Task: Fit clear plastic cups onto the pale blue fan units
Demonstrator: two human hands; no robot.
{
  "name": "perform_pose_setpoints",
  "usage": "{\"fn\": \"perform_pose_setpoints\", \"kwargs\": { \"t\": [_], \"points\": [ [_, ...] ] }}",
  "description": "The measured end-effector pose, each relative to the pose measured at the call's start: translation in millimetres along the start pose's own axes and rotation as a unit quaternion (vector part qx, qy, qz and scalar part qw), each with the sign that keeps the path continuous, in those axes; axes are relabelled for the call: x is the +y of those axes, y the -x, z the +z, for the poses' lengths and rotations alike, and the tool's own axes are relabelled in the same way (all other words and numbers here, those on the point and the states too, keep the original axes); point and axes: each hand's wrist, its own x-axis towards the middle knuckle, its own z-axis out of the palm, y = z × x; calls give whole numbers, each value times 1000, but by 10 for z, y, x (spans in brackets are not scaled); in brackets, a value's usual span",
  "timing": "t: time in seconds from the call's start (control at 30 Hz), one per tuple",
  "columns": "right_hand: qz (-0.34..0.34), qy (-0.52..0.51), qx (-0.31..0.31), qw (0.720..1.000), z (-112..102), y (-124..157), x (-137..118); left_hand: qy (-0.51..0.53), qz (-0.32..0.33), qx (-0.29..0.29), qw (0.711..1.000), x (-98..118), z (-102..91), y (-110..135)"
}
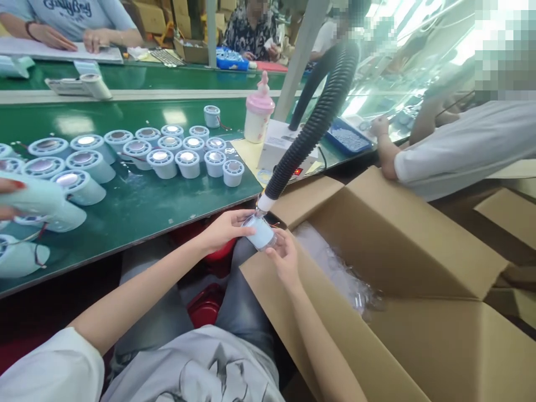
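Observation:
My left hand [224, 229] and my right hand [285, 258] together grip a small pale-blue cylinder part [260, 232] over my lap. Its upper end sits right under the white nozzle [264, 202] of a black ribbed hose [314, 123] that comes down from above. Both hands have their fingers curled round the part. Many similar white cylinder parts [188, 162] with shiny tops stand in rows on the green table [138, 212] to the left.
An open cardboard box [402, 279] lined with clear plastic stands at my right. A pink-capped bottle [258, 114] and a white device [280, 146] sit near the table edge. Another person's hand [8, 198] holds a part at far left; other people sit at the right and across.

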Motion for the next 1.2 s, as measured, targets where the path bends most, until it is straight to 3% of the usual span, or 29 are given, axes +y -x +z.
{"fn": "perform_pose_setpoints", "kwargs": {
  "t": [0.3,0.63,0.9,1.2],
  "points": [
    [23,-58,-18,998,80,-192,87,-30,-13,41,999,111,-116,-37],
    [57,-78,-50,994,-40,-178,73,-57,-51,63,995,159,-20,-3],
    [41,-71,-77,994,-68,-94,-18,-77,-15,32,996,87,-73,154],
    [-14,-72,-40,997,-9,-206,205,-127,-10,-13,992,207,-111,-74]
  ]
}}
